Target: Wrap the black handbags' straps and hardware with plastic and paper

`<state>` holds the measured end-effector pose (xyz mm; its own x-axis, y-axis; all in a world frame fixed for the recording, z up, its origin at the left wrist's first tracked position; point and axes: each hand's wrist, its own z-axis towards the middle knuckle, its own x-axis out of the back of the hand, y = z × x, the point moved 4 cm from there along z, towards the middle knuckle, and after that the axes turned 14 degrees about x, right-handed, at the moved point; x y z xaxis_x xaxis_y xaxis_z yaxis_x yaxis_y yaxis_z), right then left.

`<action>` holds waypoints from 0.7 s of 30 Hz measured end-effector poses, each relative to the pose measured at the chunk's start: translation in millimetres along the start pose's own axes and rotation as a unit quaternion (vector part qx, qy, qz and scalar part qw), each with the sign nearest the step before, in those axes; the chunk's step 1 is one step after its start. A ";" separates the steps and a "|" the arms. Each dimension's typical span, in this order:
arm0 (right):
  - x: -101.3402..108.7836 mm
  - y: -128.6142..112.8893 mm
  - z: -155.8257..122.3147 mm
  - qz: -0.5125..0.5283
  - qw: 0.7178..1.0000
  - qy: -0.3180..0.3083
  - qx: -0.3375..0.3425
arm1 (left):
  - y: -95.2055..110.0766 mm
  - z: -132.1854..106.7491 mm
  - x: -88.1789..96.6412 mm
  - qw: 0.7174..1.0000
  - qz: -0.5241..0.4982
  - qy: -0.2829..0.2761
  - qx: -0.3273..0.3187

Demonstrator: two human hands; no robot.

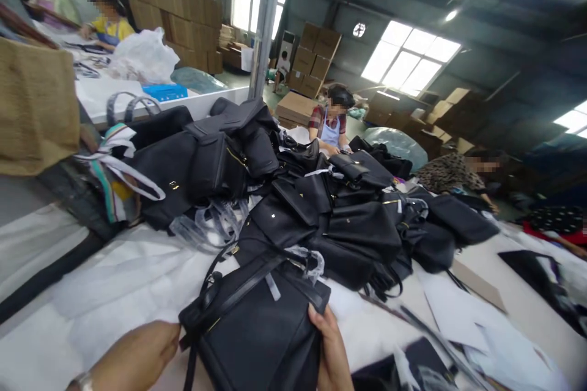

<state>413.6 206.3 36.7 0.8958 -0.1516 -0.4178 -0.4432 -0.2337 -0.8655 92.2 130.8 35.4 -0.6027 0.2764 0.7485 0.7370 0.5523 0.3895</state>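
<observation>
A black bag (261,336) with straps, a short zip and a pale tag lies tilted in front of me at the bottom of the view. My left hand (142,351) is closed at the bag's left corner, its fingertips hidden by the bag and the hand itself. Along the right edge, my right hand (330,345) grips the bag, thumb on the near face and fingers behind it. Clear plastic wrapping (314,263) covers part of the handle.
A heap of black bags (358,226) fills the middle of the table. White sheets (454,305) lie at right. A striped ribbon bundle (114,165) hangs at left, near a brown sack (36,104). A person in an apron (332,125) works across the heap; cartons (316,52) stand behind.
</observation>
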 end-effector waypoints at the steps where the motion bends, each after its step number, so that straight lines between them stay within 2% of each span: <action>1: 5.8 11.3 -9.1 0.000 1.000 0.013 -0.004 | 1.5 -2.6 9.3 0.999 0.032 0.007 -0.015; 3: 13.6 30.3 -25.5 0.003 1.000 0.028 -0.006 | 15.0 -3.5 20.7 0.996 0.072 0.009 -0.056; 5: 15.8 41.7 -39.6 0.005 1.000 0.027 -0.005 | 40.4 1.4 19.8 0.993 0.040 0.007 -0.112; 6: 14.8 44.2 -45.9 0.004 1.000 0.019 -0.004 | 55.5 5.8 14.1 0.989 0.010 -0.004 -0.145; 8: 9.8 43.4 -57.4 0.001 1.000 -0.009 0.001 | 85.5 17.4 -5.8 0.978 0.032 -0.026 -0.206; 10: 3.8 37.9 -67.8 -0.005 0.999 -0.043 0.010 | 107.4 32.1 -26.3 0.969 0.091 -0.041 -0.227; 12: 1.1 33.6 -77.3 -0.012 0.998 -0.065 0.017 | 119.2 44.7 -38.3 0.962 0.134 -0.048 -0.232; 14: 4.4 36.3 -85.2 -0.013 0.997 -0.074 0.017 | 120.8 50.5 -43.4 0.956 0.163 -0.070 -0.235; 17: 22.2 59.9 -93.7 -0.012 0.997 -0.071 0.009 | 108.9 47.4 -46.8 0.947 0.210 -0.091 -0.224; 19: 42.6 85.7 -98.4 -0.052 0.998 -0.033 0.005 | 97.0 42.9 -50.5 0.948 0.237 -0.072 -0.201; 21: 65.7 112.0 -105.4 -0.147 0.988 0.040 -0.001 | 84.9 39.1 -57.0 0.950 0.255 -0.045 -0.175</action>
<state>419.4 68.9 -58.5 0.9804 -0.1522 -0.1251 -0.1643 -0.2807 -0.9456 177.2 192.6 4.8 -0.1528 0.5122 0.8452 0.9872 0.0387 0.1550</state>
